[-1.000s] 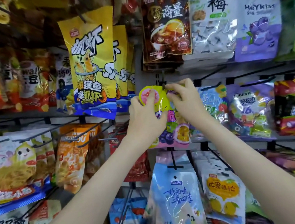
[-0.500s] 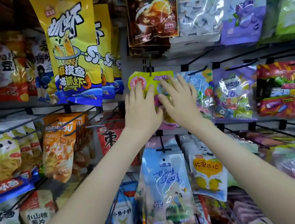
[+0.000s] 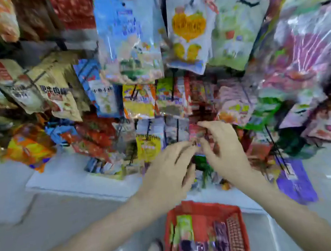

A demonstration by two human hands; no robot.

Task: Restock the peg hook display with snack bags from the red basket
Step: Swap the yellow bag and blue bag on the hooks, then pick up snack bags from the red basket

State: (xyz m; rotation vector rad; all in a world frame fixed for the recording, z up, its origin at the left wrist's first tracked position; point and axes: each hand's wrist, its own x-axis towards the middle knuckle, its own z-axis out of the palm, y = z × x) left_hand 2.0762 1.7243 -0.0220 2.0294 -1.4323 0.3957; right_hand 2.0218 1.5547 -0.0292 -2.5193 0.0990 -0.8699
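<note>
The red basket (image 3: 238, 238) sits on the floor below me and holds several snack bags, among them a green one (image 3: 184, 225) and a purple one (image 3: 221, 235). Above it rises the peg hook display (image 3: 174, 95), crowded with hanging bags. My left hand (image 3: 169, 174) and my right hand (image 3: 224, 153) hover side by side in front of the display's lowest rows, above the basket. Their fingers are loosely curled and I see nothing held, though the picture is motion-blurred. A small pink-red bag (image 3: 196, 132) hangs just behind my right fingertips.
A light-blue bag (image 3: 128, 40) and a white bag with yellow print (image 3: 187, 30) hang at upper centre. Purple bags (image 3: 294, 180) dangle low on the right. The display's white base (image 3: 73, 177) juts out over the grey tiled floor (image 3: 48, 231).
Both hands have let go of the yellow-green bag left on its hook and dropped down. My view has swung from the upper rows down to the lowest rows, the floor and the basket.
</note>
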